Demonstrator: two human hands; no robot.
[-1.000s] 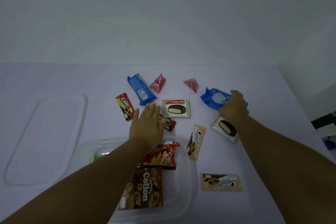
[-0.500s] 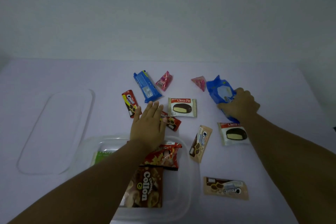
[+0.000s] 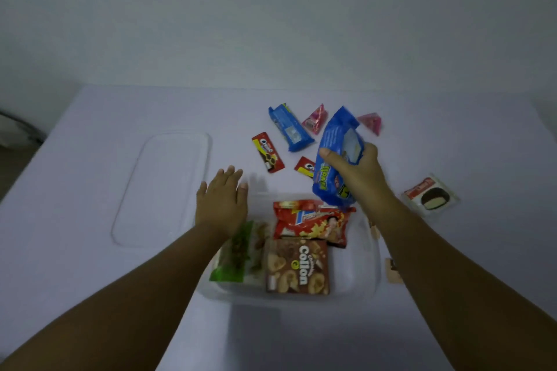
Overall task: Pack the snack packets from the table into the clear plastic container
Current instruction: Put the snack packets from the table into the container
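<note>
Head view, right hand (image 3: 358, 172) gripping blue packet (image 3: 334, 159) above container (image 3: 372, 277), left hand (image 3: 221, 202) flat, lid (image 3: 162, 187) beside.

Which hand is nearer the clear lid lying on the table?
Left. The left hand hovers open just right of the clear lid. The right hand is farther right, gripping the blue packet above the container's far edge.

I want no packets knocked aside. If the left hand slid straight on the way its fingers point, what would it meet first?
Probably bare table: the left hand points away and slightly right, passing left of the red Oreo packet. Depth is unclear.
</note>
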